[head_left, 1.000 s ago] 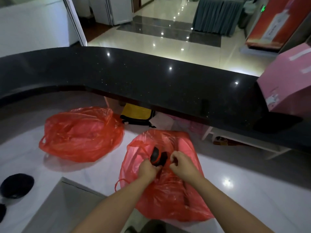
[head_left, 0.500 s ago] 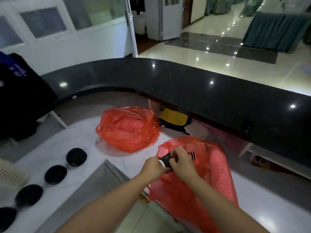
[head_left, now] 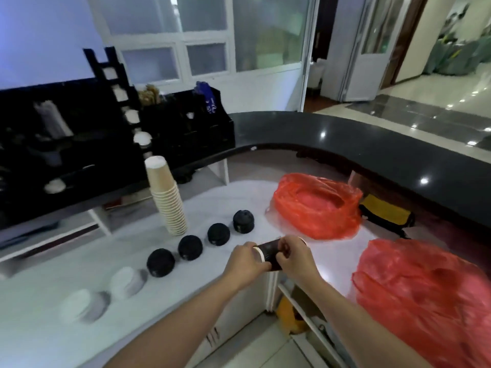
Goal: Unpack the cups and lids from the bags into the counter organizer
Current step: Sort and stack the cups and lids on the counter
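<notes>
**Both hands gripped a dark cup stack above the counter edge**

Far left, the black counter organizer (head_left: 111,144) stood on the dark raised ledge, its slots holding pale lids and cups, blurred. On the white counter (head_left: 233,197) below it, two white lid stacks (head_left: 82,305) lay nearest the left edge. Next came a diagonal row of four black lid stacks (head_left: 190,247), running up and right. Behind that row stood a tall stack of tan paper cups (head_left: 167,195), upside down, leaning slightly.

Center, the left hand (head_left: 245,264) was curled round the white-rimmed end of a short stack of dark cups (head_left: 269,252) held sideways. The right hand (head_left: 296,257) pinched the other end, fingers bent over the top. The cups were in the air over the counter's near edge, just right of the black lid row, touching nothing else.

Right of the hands, a red plastic bag (head_left: 316,205) sat on the counter, top sagging open; contents couldn't be made out. A second red bag (head_left: 425,296) lay nearer, at the right edge, bulging. A yellow and black item (head_left: 385,212) sat behind the far bag, under the ledge.
</notes>
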A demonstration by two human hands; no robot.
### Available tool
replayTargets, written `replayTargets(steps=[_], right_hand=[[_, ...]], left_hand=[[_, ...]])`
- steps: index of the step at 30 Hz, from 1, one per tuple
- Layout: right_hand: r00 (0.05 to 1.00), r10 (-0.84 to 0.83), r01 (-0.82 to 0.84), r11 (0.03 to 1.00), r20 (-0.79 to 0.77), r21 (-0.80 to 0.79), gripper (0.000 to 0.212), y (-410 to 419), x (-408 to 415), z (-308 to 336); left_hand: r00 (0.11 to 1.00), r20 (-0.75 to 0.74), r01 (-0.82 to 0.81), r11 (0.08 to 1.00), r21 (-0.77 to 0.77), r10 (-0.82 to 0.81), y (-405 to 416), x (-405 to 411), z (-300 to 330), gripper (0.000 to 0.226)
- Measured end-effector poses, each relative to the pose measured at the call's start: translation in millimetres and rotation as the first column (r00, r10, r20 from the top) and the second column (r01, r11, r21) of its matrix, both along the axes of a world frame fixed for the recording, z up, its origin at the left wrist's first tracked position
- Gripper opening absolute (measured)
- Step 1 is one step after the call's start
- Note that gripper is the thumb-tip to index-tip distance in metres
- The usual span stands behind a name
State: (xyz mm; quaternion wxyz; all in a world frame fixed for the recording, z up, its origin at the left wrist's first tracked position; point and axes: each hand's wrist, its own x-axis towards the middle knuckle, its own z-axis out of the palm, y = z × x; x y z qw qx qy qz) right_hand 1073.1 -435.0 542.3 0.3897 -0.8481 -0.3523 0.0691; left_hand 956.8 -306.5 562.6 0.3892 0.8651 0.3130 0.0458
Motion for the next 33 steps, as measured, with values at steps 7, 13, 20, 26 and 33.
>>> replayTargets(steps=[7, 13, 20, 26, 33], right_hand=[[0.975, 0.210, -0.218, 0.967, -0.076, -0.131, 0.018, 138.1, -144.0, -2.6], [0.923, 0.370, -0.384, 0.904, -0.105, -0.190, 0.026, 229.7, -234.1, -1.5], [0.870, 0.491, -0.486, 0.838, -0.045, -0.247, 0.034, 320.0, -290.7, 1.1], [0.844, 0.534, -0.531, 0.824, -0.043, -0.197, 0.035, 389.1, -297.7, -14.2], [0.835, 0.525, -0.549, 0.814, -0.161, -0.192, 0.034, 449.6, -265.3, -32.7]], left_hand=[[0.919, 0.124, -0.366, 0.926, -0.089, 0.375, 108.3, -194.8, -12.9, 0.073], [0.768, 0.224, -0.599, 0.797, -0.079, 0.600, 180.0, -315.4, -1.1, 0.057], [0.648, 0.264, -0.727, 0.683, -0.063, 0.714, 253.5, -391.7, 5.3, 0.058], [0.646, 0.253, -0.743, 0.669, -0.006, 0.720, 319.4, -400.4, 1.6, 0.062], [0.770, 0.062, -0.637, 0.762, 0.119, 0.635, 396.2, -362.2, -14.4, 0.055]])
